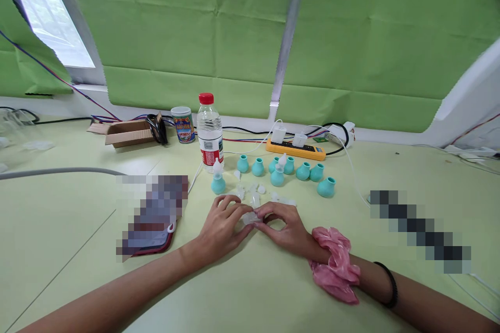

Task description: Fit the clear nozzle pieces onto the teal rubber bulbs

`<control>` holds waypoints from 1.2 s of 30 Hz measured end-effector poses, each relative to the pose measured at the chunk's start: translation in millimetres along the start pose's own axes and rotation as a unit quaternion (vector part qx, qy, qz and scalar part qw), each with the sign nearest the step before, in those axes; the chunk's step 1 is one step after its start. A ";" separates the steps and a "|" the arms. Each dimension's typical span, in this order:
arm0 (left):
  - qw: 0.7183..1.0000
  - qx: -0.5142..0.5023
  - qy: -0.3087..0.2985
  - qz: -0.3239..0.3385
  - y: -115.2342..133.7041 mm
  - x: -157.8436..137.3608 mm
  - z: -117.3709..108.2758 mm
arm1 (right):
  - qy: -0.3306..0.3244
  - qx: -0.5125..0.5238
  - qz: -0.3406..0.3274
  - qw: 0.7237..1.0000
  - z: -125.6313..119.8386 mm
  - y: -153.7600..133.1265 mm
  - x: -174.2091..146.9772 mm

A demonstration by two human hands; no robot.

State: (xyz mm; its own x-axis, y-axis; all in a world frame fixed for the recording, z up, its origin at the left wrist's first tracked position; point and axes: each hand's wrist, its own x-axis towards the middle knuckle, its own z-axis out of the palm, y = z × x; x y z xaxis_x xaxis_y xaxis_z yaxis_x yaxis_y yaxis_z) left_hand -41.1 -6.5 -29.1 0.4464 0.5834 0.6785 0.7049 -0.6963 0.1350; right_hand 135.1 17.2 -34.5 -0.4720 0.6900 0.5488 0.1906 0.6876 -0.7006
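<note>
My left hand (223,222) and my right hand (284,225) meet over the table, fingers pinched on a small translucent plastic piece (250,217). Its exact shape is partly hidden by my fingers. Just beyond them lie several loose clear plastic pieces (255,199). Behind these stand several teal squeeze bulbs with open necks, one of them at the right end (326,187). Two bulbs carry translucent nozzles: the left bulb (218,184) and the middle bulb (277,177). A pink scrunchie-like plastic wrap (335,265) and a black band (388,285) circle my right arm.
A water bottle with a red cap (210,138) stands behind the bulbs, beside a can (183,125) and an open cardboard box (130,133). An orange power strip (296,149) with chargers and cables lies at the back. Blurred phone-like objects flank my arms, one on the left (156,216).
</note>
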 end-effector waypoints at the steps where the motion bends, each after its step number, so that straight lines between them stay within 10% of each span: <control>1: 1.000 0.001 -0.002 0.001 0.6 0.2 -0.7 | -0.003 0.006 0.002 1.000 0.1 -0.9 -0.2; 14: 0.998 -0.061 0.001 -0.024 -2.7 -1.4 -1.5 | -0.012 -0.244 -0.034 0.969 -63.7 -19.3 41.3; 24: 0.992 -0.120 0.034 -0.035 -5.9 -4.1 -0.5 | -0.179 -0.594 0.253 0.742 -155.9 3.4 51.0; 36: 0.982 -0.158 0.041 -0.099 -0.5 0.3 -5.4 | -0.234 -0.519 0.245 0.785 -161.3 14.8 48.4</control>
State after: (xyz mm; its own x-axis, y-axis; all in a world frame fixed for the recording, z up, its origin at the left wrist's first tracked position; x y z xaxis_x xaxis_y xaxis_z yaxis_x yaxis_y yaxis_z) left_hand -44.3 -8.2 -25.1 0.2636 0.6936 0.6704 0.5609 -0.6756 0.4784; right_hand 253.9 97.2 55.3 -0.3409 0.9377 -0.0678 0.9320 0.3465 0.1065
